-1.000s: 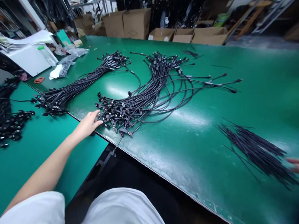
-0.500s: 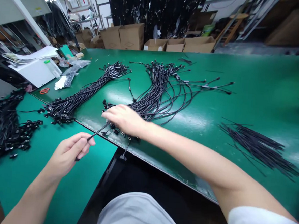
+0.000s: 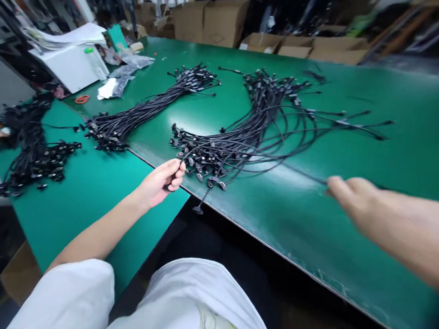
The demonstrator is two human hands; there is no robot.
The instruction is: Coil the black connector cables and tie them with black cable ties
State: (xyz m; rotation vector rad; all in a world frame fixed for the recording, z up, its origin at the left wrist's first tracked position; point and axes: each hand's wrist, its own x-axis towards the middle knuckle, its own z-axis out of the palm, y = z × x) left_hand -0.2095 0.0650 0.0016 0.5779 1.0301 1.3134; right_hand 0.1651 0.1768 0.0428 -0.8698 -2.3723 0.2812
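My bench is a long green matted work table (image 3: 297, 229), with a lower teal-green table (image 3: 82, 215) meeting its near corner. On the green top there's a straight bundle of black cables (image 3: 141, 105), a big fanned-out bunch of black connector cables (image 3: 239, 146), orange-handled scissors (image 3: 82, 99) and crumpled clear plastic bags (image 3: 131, 62). A heap of black connector cables (image 3: 34, 148) sits on the teal one.

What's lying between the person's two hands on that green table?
In the head view, a heap of black cables lies between the left hand and the right hand, and a thin cable runs from the right hand toward it.
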